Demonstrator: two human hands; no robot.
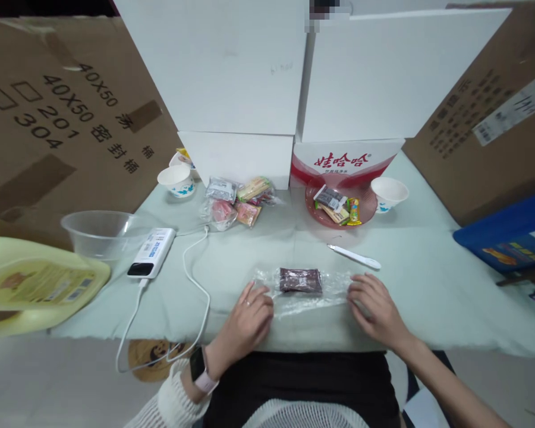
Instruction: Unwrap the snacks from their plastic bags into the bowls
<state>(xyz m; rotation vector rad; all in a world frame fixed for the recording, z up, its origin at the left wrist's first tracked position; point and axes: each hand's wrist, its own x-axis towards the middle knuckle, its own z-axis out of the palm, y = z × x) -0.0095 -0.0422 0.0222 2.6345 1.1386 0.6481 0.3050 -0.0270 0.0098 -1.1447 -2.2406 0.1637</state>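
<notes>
A clear plastic bag (pixel 334 291) lies flat near the front edge of the table, with a dark brown wrapped snack (pixel 300 281) at its middle. At the bag's left end rests my left hand (pixel 252 313), its fingers loosely bent and apart, touching the plastic. My right hand (pixel 377 307) lies at the opposite end, fingertips on the film and thumb spread away from the fingers. Neither hand touches the snack. Just behind the bag, a white-handled craft knife (pixel 354 257) lies slantwise.
Packaged snacks (pixel 236 202) lie at the back, left of a pink plate (pixel 312 215) with more snacks. Paper cups (pixel 177 180) (pixel 389 193) stand on both sides. At left are a power bank (pixel 152 252) with a white cable (pixel 196 279), a clear bowl (pixel 98 232) and a yellow jug (pixel 44 282).
</notes>
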